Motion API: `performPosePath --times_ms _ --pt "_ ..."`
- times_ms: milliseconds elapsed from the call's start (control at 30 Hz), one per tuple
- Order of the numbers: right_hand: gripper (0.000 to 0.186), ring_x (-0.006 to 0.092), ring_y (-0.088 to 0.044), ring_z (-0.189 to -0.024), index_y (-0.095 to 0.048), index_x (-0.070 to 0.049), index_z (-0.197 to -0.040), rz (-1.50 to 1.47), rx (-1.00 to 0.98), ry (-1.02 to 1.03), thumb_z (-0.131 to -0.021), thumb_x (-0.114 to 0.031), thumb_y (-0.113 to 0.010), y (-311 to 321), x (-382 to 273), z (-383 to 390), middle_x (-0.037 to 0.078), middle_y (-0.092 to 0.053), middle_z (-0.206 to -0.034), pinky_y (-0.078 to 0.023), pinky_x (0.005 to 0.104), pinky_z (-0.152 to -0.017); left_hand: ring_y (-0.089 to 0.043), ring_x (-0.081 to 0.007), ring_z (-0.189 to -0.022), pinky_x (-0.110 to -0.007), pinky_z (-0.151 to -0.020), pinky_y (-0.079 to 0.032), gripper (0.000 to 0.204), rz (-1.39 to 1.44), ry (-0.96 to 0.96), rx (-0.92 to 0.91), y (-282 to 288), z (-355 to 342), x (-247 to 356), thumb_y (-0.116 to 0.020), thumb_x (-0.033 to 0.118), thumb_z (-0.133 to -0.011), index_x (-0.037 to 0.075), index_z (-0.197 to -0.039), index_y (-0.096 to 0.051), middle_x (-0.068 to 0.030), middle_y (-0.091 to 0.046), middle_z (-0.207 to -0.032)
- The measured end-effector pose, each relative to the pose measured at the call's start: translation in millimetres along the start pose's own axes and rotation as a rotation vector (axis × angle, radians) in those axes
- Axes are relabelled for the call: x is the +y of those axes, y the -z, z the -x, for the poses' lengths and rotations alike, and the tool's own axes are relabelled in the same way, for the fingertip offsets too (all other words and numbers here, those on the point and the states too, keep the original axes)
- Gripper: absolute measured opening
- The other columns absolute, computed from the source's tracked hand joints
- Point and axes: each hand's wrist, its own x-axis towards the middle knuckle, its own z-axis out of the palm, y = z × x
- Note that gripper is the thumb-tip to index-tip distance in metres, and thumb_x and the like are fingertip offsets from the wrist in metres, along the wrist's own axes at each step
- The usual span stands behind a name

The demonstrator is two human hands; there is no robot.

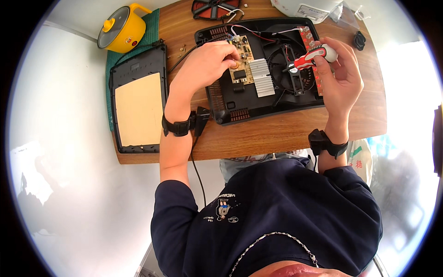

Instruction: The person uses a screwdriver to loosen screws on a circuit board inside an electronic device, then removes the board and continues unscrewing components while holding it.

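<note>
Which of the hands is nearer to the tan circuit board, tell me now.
Left. The left hand is over the left edge of the circuit board; the right hand is beyond the silver heat sink, holding a screwdriver.

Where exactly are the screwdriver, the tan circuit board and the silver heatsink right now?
Screwdriver [303, 61], head view: on its red handle.
Circuit board [246, 58], head view: near the middle of its component side.
Heatsink [262, 78], head view: middle of its fins.
</note>
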Motion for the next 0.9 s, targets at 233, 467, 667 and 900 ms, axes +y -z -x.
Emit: performPosePath --times_ms 233,467,667,900 --pt "0.033 0.0152 -0.068 -0.101 -0.072 0.002 -0.119 0.083 -0.028 -0.008 -0.087 0.006 -0.077 -3.7 -10.7 0.9 0.008 -0.068 -0.117 -0.058 0.0274 -0.085 -0.066 -0.0244 -0.080 -0.035 -0.074 -0.052 0.017 0.029 0.009 -0.075 -3.3 0.4 1.4 -0.074 0.012 -0.090 0.000 -0.101 -0.069 -0.0105 -0.068 -0.092" --pt "0.032 0.0141 -0.068 -0.097 -0.073 0.000 -0.117 0.098 -0.068 0.030 -0.086 0.003 -0.079 -8.0 -1.4 1.5 0.006 -0.069 -0.115 -0.056 0.0260 -0.081 -0.066 -0.0245 -0.082 -0.035 -0.074 -0.052 0.017 -0.002 -0.020 -0.062 -8.4 0.0 -0.8 -0.074 0.011 -0.090 0.000 -0.102 -0.069 -0.0102 -0.068 -0.093" --pt "0.032 0.0148 -0.068 -0.095 -0.074 -0.003 -0.117 0.174 -0.115 0.019 -0.086 0.000 -0.079 -9.9 5.8 5.7 0.006 -0.069 -0.112 -0.055 0.0268 -0.082 -0.067 -0.0258 -0.084 -0.036 -0.075 -0.053 0.018 -0.022 0.014 -0.059 -11.6 0.7 3.9 -0.075 0.013 -0.089 0.001 -0.101 -0.068 -0.0101 -0.067 -0.093" --pt "0.030 0.0168 -0.068 -0.094 -0.072 -0.004 -0.116 0.189 -0.113 0.049 -0.087 -0.002 -0.078 -12.8 9.1 7.4 0.007 -0.070 -0.110 -0.055 0.0280 -0.083 -0.069 -0.0296 -0.091 -0.040 -0.078 -0.055 0.022 -0.161 0.037 -0.028 -22.7 5.3 20.9 -0.079 0.018 -0.086 0.005 -0.099 -0.068 -0.0088 -0.068 -0.097"
